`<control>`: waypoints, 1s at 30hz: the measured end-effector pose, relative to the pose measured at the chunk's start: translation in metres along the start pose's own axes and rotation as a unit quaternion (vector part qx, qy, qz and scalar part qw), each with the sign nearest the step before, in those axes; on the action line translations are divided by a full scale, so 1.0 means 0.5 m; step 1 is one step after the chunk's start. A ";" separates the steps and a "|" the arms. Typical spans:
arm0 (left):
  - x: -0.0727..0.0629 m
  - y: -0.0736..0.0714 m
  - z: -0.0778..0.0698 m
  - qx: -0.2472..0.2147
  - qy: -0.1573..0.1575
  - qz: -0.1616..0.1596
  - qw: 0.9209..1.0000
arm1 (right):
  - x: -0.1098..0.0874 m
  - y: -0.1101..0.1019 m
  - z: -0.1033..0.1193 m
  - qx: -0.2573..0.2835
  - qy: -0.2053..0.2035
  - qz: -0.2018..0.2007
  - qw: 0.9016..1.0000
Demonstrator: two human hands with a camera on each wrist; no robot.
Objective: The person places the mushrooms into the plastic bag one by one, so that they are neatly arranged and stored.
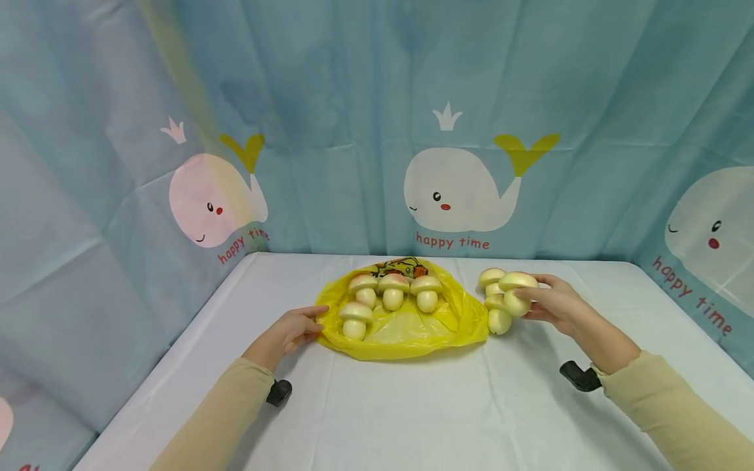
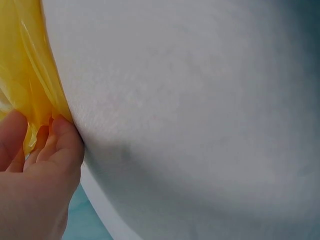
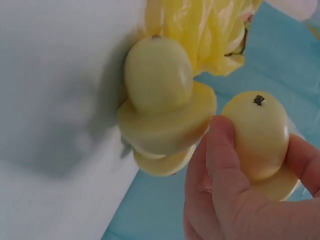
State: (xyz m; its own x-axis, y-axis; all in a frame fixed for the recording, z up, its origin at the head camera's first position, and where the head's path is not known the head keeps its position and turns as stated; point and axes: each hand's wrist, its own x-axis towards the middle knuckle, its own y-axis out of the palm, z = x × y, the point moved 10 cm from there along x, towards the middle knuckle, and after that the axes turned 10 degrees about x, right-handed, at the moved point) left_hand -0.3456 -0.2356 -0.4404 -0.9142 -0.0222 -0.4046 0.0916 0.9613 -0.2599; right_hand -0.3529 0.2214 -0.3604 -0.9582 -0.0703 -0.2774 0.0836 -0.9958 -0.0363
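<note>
A yellow plastic bag (image 1: 400, 350) lies spread on the table, with several pale toy mushrooms (image 1: 393, 297) standing in it, caps up. At its left edge my left hand (image 1: 297, 328) grips the plastic; the left wrist view shows the bag's folds (image 2: 37, 75) between thumb and fingers. My right hand (image 1: 554, 304) pinches another toy mushroom (image 3: 257, 135) by its rounded stem, to the right of the bag. Close behind it, two more mushrooms (image 1: 499, 319) stand at the bag's right edge, partly covered by the held one in the head view.
The table (image 1: 412, 418) has a white cover. A light blue curtain (image 1: 353, 196) with printed whales hangs around its back and sides. Dark printing (image 1: 403, 267) shows on the bag's far side.
</note>
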 end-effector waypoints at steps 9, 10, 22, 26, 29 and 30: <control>0.000 0.003 -0.001 0.000 0.000 0.004 1.000 | -0.004 0.047 0.000 0.012 -0.008 0.010 1.000; 0.001 0.004 -0.001 0.000 0.003 0.006 1.000 | -0.003 0.052 0.000 0.014 -0.010 0.011 1.000; 0.006 0.003 -0.002 0.002 0.012 0.011 1.000 | -0.002 0.119 0.008 0.033 -0.021 0.024 0.999; 0.004 0.003 -0.002 0.003 0.008 0.009 1.000 | 0.002 0.137 0.008 0.045 -0.024 0.029 0.998; 0.003 0.003 -0.002 0.004 0.005 0.009 1.000 | 0.003 0.146 0.007 0.052 -0.024 0.030 0.998; 0.003 0.003 -0.002 0.004 0.005 0.009 1.000 | 0.004 0.148 0.006 0.052 -0.024 0.031 0.998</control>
State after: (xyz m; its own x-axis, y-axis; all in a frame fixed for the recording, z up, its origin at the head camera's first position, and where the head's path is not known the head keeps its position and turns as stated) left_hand -0.3474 -0.2338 -0.4408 -0.9162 -0.0016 -0.4008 0.1116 0.9594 -0.2591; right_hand -0.3494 0.1473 -0.3609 -0.9642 -0.1314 -0.2305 0.1158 -0.9900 0.0802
